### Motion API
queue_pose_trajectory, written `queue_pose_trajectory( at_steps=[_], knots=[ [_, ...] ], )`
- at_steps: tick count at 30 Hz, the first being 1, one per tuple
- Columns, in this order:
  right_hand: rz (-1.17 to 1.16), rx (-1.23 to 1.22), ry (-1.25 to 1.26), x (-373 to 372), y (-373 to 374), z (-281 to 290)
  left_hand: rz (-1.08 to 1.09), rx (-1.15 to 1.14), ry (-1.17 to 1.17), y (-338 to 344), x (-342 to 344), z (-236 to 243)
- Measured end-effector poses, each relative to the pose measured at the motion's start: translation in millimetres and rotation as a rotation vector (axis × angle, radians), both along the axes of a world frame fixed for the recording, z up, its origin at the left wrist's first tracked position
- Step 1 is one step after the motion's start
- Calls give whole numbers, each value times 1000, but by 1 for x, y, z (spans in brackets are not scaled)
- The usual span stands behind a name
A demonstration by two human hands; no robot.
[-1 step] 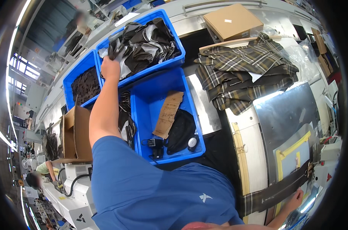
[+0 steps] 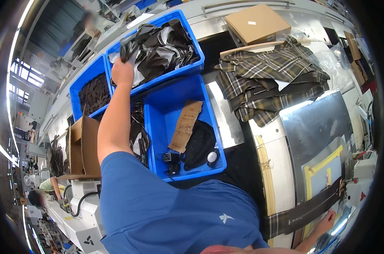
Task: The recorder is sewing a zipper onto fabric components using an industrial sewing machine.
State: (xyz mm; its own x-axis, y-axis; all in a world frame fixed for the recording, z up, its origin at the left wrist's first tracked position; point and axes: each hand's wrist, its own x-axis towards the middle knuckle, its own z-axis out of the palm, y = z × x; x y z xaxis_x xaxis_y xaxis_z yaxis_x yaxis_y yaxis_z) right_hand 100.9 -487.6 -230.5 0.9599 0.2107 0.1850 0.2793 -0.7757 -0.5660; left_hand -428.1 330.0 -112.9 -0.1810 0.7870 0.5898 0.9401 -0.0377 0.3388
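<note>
My left hand (image 2: 123,73) reaches far forward to the left end of a blue bin (image 2: 201,64). Its fingers are closed around a dark fabric piece (image 2: 127,51). Beside it, crumpled dark and white-backed fabric pieces (image 2: 166,44) fill that bin. At the lower right, my right hand (image 2: 326,221) has curled fingers and sits by the edge of a dark fabric strip (image 2: 304,213) with a plaid end; what its fingers hold, if anything, is hidden.
A nearer blue bin (image 2: 219,131) holds torn cardboard (image 2: 186,127), black cloth and small devices. Plaid garments (image 2: 272,76) are piled at the right, below a cardboard box (image 2: 257,24). Left of my arm are a smaller bin of dark pieces (image 2: 94,95) and an open carton (image 2: 90,148).
My left hand has shifted slightly forward, and the fabric piece in it has risen a little. My right hand and the strip look nearly the same.
</note>
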Motion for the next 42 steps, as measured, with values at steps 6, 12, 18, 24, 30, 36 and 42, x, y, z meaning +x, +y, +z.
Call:
queue_pose_trajectory(
  at_steps=[6, 12, 18, 24, 30, 36, 42],
  knots=[
    [164, 283, -193, -28, 63, 69, -823, -257, -782, -94, 134, 12],
    [596, 383, 571, -107, 240, 106, -1313, -1042, -1188, -247, 248, -38],
    [589, 905, 891, -132, 284, 83, -1360, -1669, -1270, -335, 282, -37],
    [580, 987, 1084, -120, 270, 73, -1375, -1729, -1001, -325, 279, -51],
    [380, 1041, 954, -119, 257, 65, -1450, -1015, -669, -263, 275, -70],
    [293, 1018, 936, -107, 247, 70, -604, -66, -98, -38, 162, -91],
    [195, 1012, 946, -107, 246, 65, -26, -167, 460, 55, 59, -102]
  ],
)
